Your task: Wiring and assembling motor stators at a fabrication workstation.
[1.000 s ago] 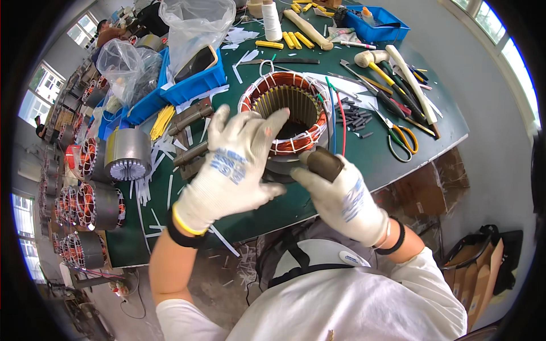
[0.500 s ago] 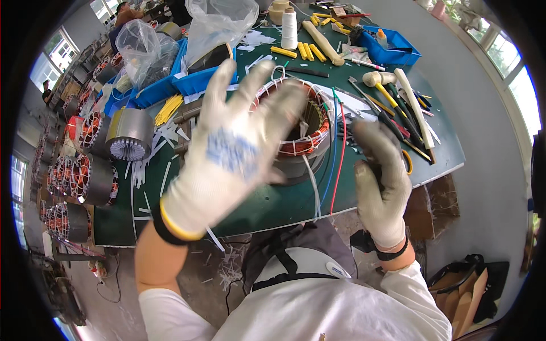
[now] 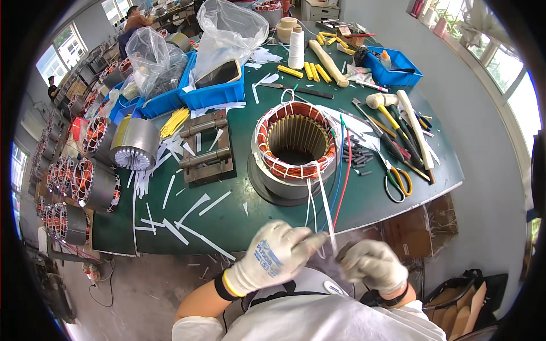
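Note:
A motor stator stands upright on the green table, its orange-red coil ends laced with white cord. White cord hangs from its front rim over the table edge towards my hands. My left hand, in a white knit glove, has its fingers pinched at the cord, though the tips are blurred. Close to its right, my gloved right hand is closed with curled fingers; what it holds is hidden by blur. Red lead wire and blue lead wire run down beside the cord.
Left of the stator lie a metal fixture and white paper strips. Scissors, a mallet and other tools are on the right. Blue bins stand behind. More stators line the left side.
Both hands have come back from over and beside the stator to in front of the table edge. Their spread fingers have closed near the white cord, and the stator top is uncovered.

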A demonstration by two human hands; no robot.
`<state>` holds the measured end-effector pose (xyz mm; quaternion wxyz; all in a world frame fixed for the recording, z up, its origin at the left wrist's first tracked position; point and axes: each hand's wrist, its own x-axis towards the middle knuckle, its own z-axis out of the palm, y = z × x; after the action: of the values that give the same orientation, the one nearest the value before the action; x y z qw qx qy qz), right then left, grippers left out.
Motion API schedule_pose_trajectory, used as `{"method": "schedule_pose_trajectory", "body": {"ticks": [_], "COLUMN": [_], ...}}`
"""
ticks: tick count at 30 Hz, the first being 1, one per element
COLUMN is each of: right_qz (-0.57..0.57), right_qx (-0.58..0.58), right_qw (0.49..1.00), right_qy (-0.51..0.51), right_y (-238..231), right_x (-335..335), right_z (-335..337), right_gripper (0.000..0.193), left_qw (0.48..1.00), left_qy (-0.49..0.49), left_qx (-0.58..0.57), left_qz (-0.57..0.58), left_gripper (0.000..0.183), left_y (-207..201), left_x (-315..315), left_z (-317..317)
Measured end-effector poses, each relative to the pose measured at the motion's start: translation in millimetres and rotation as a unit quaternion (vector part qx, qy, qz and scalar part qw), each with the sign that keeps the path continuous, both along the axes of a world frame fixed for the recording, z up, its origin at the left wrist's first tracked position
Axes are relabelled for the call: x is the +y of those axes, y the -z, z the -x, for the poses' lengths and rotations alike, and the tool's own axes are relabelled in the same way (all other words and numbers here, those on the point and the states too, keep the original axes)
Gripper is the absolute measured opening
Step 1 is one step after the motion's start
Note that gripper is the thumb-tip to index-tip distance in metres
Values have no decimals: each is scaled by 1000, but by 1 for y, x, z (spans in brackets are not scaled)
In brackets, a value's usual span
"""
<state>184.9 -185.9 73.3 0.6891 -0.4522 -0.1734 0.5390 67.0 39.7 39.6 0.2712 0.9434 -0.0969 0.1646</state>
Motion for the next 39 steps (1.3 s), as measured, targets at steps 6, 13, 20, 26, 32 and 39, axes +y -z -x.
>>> {"method": "schedule_pose_trajectory", "body": {"ticks": [6,13,20,26,32,39], "right_qz": [-95,-57,225,278,349,11], "right_qx": [-46,-325,-436,-554,-579,-668], "right_qw": [967,923,857,764,701,729], "right_qy": [-230,-199,-155,-181,-226,149], "right_y": [24,36,71,124,148,22], "right_x": [23,8,-23,-52,-65,35], "right_z": [-4,-20,-16,-22,-32,-21], "right_gripper": [27,25,26,27,27,25], "left_qw": [573,553,685,621,616,865], "left_qy": [140,182,154,46,-110,-492], "left_qx": [210,-173,-206,-330,-275,30], "left_qz": [780,795,681,709,730,98], "left_gripper": [59,29,38,34,38,30], "left_y": [-19,-91,-101,-52,14,-7], "left_x": [15,95,147,134,136,85], "left_z": [-16,-20,84,209,254,154]}}
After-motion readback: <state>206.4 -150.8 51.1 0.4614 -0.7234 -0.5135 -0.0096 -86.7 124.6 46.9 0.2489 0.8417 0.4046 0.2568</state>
